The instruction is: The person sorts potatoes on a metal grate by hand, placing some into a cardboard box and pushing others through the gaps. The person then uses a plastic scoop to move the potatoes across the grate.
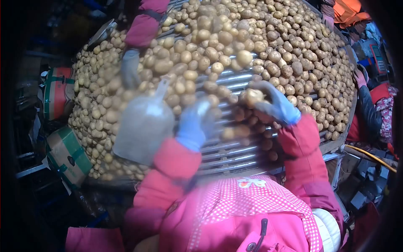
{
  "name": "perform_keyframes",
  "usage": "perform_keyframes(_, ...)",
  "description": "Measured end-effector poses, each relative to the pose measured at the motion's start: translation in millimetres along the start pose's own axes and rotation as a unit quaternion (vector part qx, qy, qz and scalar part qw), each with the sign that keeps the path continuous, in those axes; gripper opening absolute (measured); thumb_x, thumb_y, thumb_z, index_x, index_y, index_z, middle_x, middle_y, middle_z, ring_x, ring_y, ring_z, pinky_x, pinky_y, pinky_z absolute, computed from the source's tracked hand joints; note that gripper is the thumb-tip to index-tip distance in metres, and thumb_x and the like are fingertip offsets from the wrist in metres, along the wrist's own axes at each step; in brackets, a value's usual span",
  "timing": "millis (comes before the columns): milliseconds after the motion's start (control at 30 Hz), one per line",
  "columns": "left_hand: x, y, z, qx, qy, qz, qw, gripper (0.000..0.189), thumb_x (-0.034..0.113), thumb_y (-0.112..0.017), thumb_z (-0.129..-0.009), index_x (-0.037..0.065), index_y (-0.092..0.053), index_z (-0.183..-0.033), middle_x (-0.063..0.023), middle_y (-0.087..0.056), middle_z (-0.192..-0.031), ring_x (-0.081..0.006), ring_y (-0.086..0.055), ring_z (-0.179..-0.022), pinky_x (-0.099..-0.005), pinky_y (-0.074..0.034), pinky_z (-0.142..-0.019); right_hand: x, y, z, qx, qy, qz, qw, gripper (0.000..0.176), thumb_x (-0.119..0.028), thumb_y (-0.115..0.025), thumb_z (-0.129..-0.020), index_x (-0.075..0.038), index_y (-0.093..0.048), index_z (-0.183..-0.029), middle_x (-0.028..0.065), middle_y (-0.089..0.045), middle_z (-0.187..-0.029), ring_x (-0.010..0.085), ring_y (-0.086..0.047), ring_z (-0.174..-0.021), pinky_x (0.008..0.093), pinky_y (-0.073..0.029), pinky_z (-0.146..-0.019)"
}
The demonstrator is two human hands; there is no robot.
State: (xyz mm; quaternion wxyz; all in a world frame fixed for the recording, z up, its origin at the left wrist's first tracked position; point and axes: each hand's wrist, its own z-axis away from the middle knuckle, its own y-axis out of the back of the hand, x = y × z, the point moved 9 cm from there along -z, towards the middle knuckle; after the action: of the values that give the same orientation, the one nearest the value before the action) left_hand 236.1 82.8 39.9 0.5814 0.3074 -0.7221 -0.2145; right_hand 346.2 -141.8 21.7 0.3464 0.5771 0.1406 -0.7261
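My right hand (278, 105), in a blue glove, is curled around a potato (253, 97) above the metal bars (228, 157). My left hand (193, 125), also gloved in blue, is smeared by motion over the bars, near several blurred potatoes; its fingers cannot be made out. Just left of it lies a grey scoop (145, 129) with its handle pointing away from me. More potatoes (103, 107) are heaped on the left and a large pile (294, 50) covers the right side.
Across from me, another person's gloved hand (131, 69) reaches over the potatoes, blurred. A person in a red vest (380, 93) is at the right edge. Cardboard boxes (69, 155) stand on the left. A yellow hose (369, 156) runs at the lower right.
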Motion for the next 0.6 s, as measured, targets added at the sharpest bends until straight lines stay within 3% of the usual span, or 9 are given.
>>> perform_keyframes(33,-21.1,3.0,-6.3,-0.009,0.068,-0.017,0.997,0.042,0.009,-0.069,-0.088,0.005,-0.063,-0.129,-0.0214,-0.070,-0.109,-0.0419,-0.068,-0.097,-0.0483,-0.055,-0.087,2.1,-2.3,31.7,-0.002,-0.009,-0.143,0.990,0.062,-0.039,-0.069,-0.094,-0.008,-0.052,-0.145,0.0140,-0.067,-0.119,0.0273,-0.071,-0.094,0.0396,-0.060,-0.079)
perform_keyframes(100,-36.0,15.2,-28.2,0.010,0.087,-0.120,0.989,0.047,0.017,-0.071,-0.090,0.007,-0.061,-0.135,-0.0206,-0.070,-0.109,-0.0406,-0.069,-0.095,-0.0480,-0.055,-0.087,11.7,-9.2,86.8,0.078,-0.055,-0.368,0.925,0.067,-0.040,-0.067,-0.093,-0.006,-0.048,-0.147,0.0107,-0.065,-0.120,0.0240,-0.067,-0.083,0.0350,-0.056,-0.068)
perform_keyframes(167,-14.5,30.0,-56.7,0.067,-0.012,-0.284,0.956,0.053,0.024,-0.073,-0.092,0.009,-0.058,-0.140,-0.0198,-0.071,-0.110,-0.0391,-0.070,-0.096,-0.0479,-0.055,-0.088,39.2,-14.0,121.1,0.143,-0.086,-0.467,0.869,0.063,-0.040,-0.066,-0.093,-0.007,-0.050,-0.144,0.0100,-0.065,-0.115,0.0217,-0.065,-0.078,0.0331,-0.053,-0.063)
perform_keyframes(267,-45.5,15.4,-99.6,-0.088,0.152,-0.246,0.953,0.065,0.039,-0.072,-0.093,0.009,-0.052,-0.147,-0.0211,-0.070,-0.115,-0.0387,-0.068,-0.106,-0.0486,-0.053,-0.094,68.3,-21.0,162.3,0.223,-0.120,-0.532,0.808,0.060,-0.042,-0.067,-0.092,-0.008,-0.054,-0.139,0.0096,-0.064,-0.108,0.0194,-0.062,-0.075,0.0310,-0.049,-0.059)
perform_keyframes(333,-62.6,-2.7,-131.9,-0.190,0.195,-0.319,0.908,0.075,0.046,-0.072,-0.092,0.009,-0.046,-0.152,-0.0219,-0.068,-0.124,-0.0390,-0.065,-0.115,-0.0482,-0.051,-0.100,97.6,-23.4,184.4,0.251,-0.094,-0.556,0.787,0.058,-0.044,-0.068,-0.092,-0.008,-0.056,-0.136,0.0083,-0.064,-0.104,0.0178,-0.062,-0.074,0.0297,-0.048,-0.057)
perform_keyframes(367,-68.9,-10.6,-143.7,-0.237,0.215,-0.355,0.878,0.080,0.050,-0.072,-0.092,0.009,-0.043,-0.155,-0.0223,-0.067,-0.129,-0.0392,-0.064,-0.119,-0.0480,-0.050,-0.103,98.2,-25.2,193.2,0.312,-0.113,-0.561,0.758,0.060,-0.044,-0.070,-0.092,-0.005,-0.057,-0.135,0.0078,-0.064,-0.103,0.0162,-0.061,-0.075,0.0278,-0.048,-0.057)
perform_keyframes(467,-94.6,-39.7,-164.6,-0.227,0.197,-0.488,0.819,0.095,0.061,-0.071,-0.088,0.009,-0.036,-0.159,-0.0221,-0.062,-0.141,-0.0390,-0.061,-0.129,-0.0466,-0.048,-0.108,115.7,-21.4,199.8,0.278,-0.077,-0.606,0.741,0.061,-0.042,-0.070,-0.091,-0.004,-0.055,-0.137,0.0093,-0.064,-0.105,0.0181,-0.062,-0.077,0.0297,-0.052,-0.060)
perform_keyframes(533,-93.2,-47.6,-160.7,-0.241,0.211,-0.453,0.832,0.106,0.063,-0.074,-0.085,0.006,-0.029,-0.162,-0.0219,-0.059,-0.146,-0.0391,-0.059,-0.132,-0.0458,-0.047,-0.110,118.8,-20.1,204.2,0.277,-0.072,-0.638,0.715,0.063,-0.041,-0.070,-0.091,-0.003,-0.054,-0.139,0.0111,-0.064,-0.107,0.0194,-0.062,-0.078,0.0310,-0.054,-0.063)
perform_keyframes(600,-55.0,-43.2,-142.7,-0.256,0.228,-0.427,0.837,0.107,0.062,-0.075,-0.084,0.006,-0.028,-0.162,-0.0220,-0.061,-0.143,-0.0396,-0.060,-0.131,-0.0462,-0.047,-0.110,119.5,-20.0,203.8,0.254,-0.060,-0.666,0.699,0.065,-0.043,-0.071,-0.090,-0.004,-0.054,-0.140,0.0120,-0.064,-0.111,0.0208,-0.062,-0.082,0.0331,-0.055,-0.066)
